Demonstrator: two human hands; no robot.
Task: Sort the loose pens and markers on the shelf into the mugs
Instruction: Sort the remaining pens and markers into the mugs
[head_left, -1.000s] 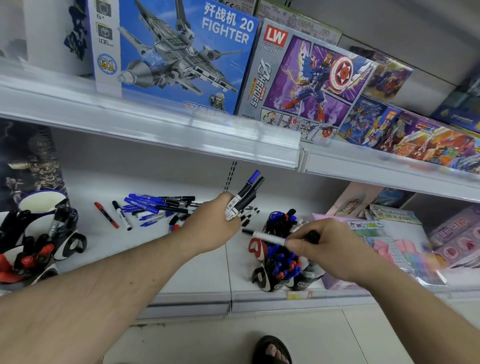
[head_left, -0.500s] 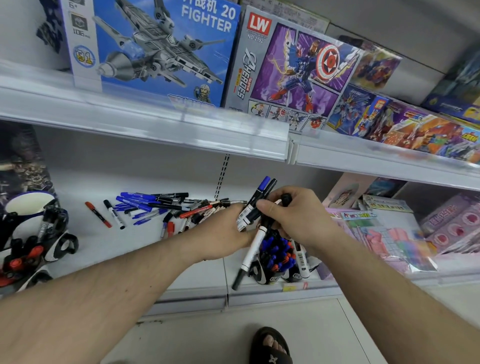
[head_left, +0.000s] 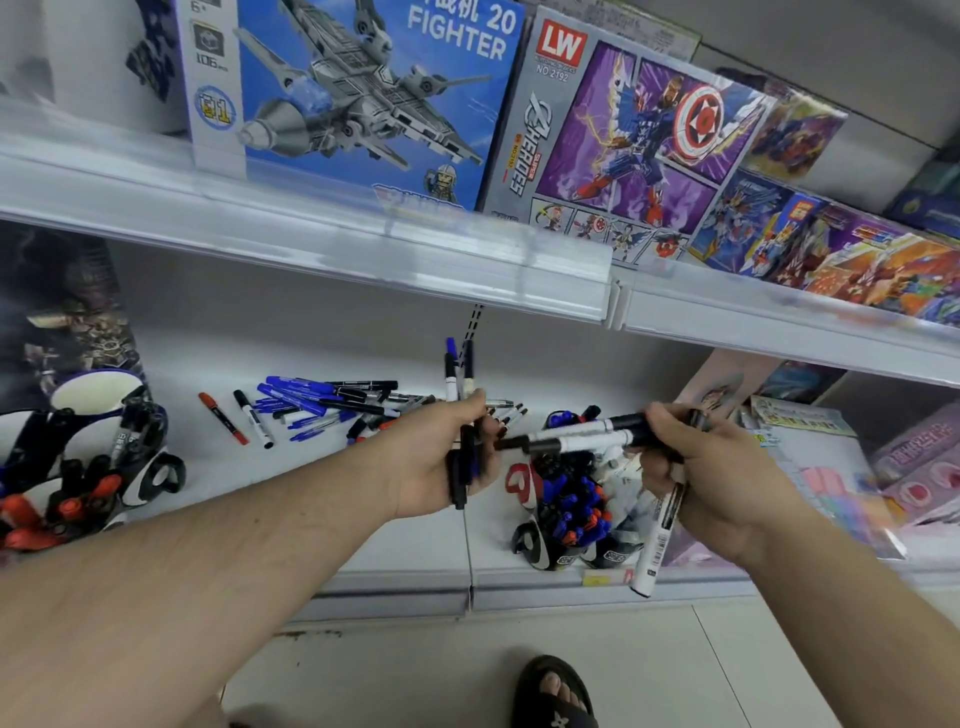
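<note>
"20 FIGGHTER" is wrong; corrected: "20 FIGHTER" on blue box (head_left: 363, 93) ("LW NO 2192" on neighbouring box (head_left: 623, 140))

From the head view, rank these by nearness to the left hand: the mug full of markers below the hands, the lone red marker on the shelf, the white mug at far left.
Measured from the left hand:
1. Mug full of markers, just to its right and slightly lower.
2. Red marker, lying alone on the shelf to its left.
3. White mug, farthest, at the shelf's left end.
</note>
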